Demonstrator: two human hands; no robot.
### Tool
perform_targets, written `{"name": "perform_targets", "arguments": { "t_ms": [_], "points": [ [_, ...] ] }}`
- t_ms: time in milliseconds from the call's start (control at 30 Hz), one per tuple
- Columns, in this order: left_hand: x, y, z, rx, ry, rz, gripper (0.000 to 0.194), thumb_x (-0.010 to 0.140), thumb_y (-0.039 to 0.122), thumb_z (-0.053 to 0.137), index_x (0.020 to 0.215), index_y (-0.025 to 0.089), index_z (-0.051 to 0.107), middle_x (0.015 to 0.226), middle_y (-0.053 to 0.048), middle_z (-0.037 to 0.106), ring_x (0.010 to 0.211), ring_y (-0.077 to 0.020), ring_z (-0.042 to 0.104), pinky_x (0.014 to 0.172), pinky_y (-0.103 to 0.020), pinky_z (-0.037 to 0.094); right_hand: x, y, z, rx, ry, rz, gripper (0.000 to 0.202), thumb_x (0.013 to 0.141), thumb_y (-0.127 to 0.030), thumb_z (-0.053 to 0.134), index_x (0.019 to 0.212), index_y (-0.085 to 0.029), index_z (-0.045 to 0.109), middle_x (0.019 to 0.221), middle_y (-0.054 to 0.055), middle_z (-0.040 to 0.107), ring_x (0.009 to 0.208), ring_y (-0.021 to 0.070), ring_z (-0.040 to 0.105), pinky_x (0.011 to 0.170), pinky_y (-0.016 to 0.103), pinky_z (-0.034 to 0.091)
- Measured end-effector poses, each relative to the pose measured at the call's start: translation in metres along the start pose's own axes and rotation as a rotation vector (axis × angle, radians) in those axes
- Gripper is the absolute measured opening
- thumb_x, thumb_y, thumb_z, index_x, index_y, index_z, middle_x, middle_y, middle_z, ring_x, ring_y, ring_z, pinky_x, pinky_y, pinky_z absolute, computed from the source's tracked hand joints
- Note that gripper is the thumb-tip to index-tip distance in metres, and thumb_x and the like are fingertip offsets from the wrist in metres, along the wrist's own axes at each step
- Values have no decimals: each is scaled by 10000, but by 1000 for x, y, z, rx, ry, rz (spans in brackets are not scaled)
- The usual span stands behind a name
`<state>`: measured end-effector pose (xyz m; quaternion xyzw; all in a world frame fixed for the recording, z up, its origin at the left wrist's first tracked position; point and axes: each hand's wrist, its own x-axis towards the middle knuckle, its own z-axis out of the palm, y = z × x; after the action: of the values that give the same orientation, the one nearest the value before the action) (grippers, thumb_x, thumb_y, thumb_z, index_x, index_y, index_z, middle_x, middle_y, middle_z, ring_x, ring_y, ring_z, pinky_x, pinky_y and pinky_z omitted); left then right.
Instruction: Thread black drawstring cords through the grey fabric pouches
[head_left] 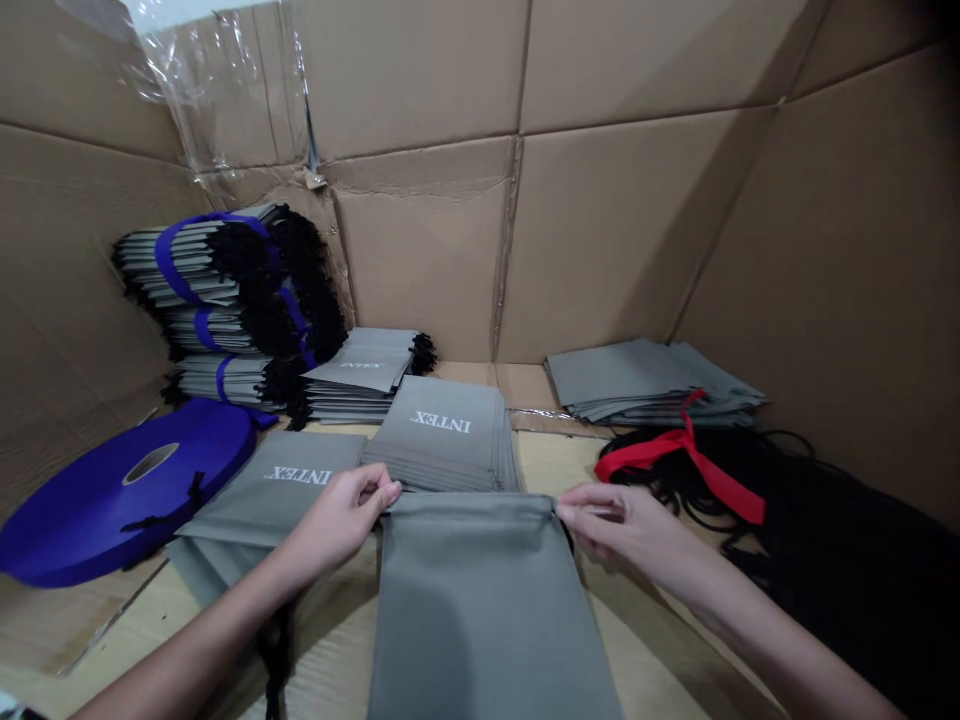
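Observation:
A plain grey fabric bag lies in front of me, its hemmed top edge stretched between my hands. The fingers of my left hand pinch the top left corner. At the top right corner my right hand pinches the hem, with a bit of black cord showing beneath it. Just beyond the bag sits a stack of grey bags printed INTEX. Under my left forearm, more printed bags are spread out.
Bundles of bags with blue straps are piled back left, above a blue ribbon roll. A corded bag stack stands behind. At right are grey pieces and black cords with a red tie. Cardboard walls surround everything.

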<state>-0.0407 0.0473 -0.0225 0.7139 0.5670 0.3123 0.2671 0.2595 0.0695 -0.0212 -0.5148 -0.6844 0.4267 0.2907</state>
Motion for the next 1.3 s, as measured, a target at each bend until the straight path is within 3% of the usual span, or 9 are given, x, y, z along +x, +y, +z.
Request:
{"name": "perform_targets", "arguments": {
  "t_ms": [100,333,633,733,867,933,1067,1133,1300],
  "points": [
    [1,-2,0,-27,-37,-15,350,845,448,408,613,196,340,576,55,296,555,-114,290,514,-216,209,-1,0,-1,-11,-37,8,309,693,-460,655,777,-164,692,771,38,657,733,195,581,655,275,430],
    [0,2,-4,-76,-98,-29,397,824,510,405,598,199,309,589,56,276,557,-109,269,515,-214,216,-3,-3,0,19,34,77,313,654,-473,690,714,-166,705,855,60,688,827,237,602,753,311,437],
    [2,-3,-3,-101,-81,-34,422,811,540,406,584,200,302,586,56,269,550,-107,253,506,-216,203,-2,1,14,203,189,110,253,656,-392,691,714,-146,693,742,68,676,737,217,613,664,302,458],
    [3,-5,-1,-50,-58,-49,408,816,528,407,591,197,332,566,59,284,540,-109,273,506,-218,200,-1,5,11,225,136,128,305,668,-430,689,748,-135,695,757,79,683,751,229,629,665,312,484],
    [4,-7,0,-11,-60,-54,385,816,499,421,590,193,361,557,59,306,539,-112,295,509,-219,209,-3,4,-9,231,34,168,443,695,-480,675,1037,-199,676,1083,103,663,1010,257,596,798,326,500],
    [3,-7,0,-5,-51,-44,369,820,475,429,592,191,371,560,58,313,543,-112,298,511,-218,212,-4,1,-18,201,-23,183,467,716,-508,648,1105,-250,652,1147,88,639,1067,251,567,828,321,486],
    [2,-7,3,-27,-51,-18,354,830,448,430,596,188,375,558,59,323,545,-109,311,510,-212,224,-4,-4,-19,-2,-205,65,312,781,-489,582,835,-210,709,862,38,670,837,192,587,729,270,449],
    [1,-7,5,-47,-55,-9,354,831,448,430,598,187,378,557,59,331,539,-106,317,504,-208,233,-3,-6,-15,-48,-245,0,324,803,-468,553,675,-191,659,682,-3,602,690,152,534,638,245,410],
    [1,-8,5,-54,-62,-3,345,836,439,427,606,185,384,556,56,342,530,-100,324,493,-202,249,-4,-6,-10,-57,-208,0,337,804,-502,524,680,-203,621,694,-12,552,702,158,510,641,247,396]
  ]
}}
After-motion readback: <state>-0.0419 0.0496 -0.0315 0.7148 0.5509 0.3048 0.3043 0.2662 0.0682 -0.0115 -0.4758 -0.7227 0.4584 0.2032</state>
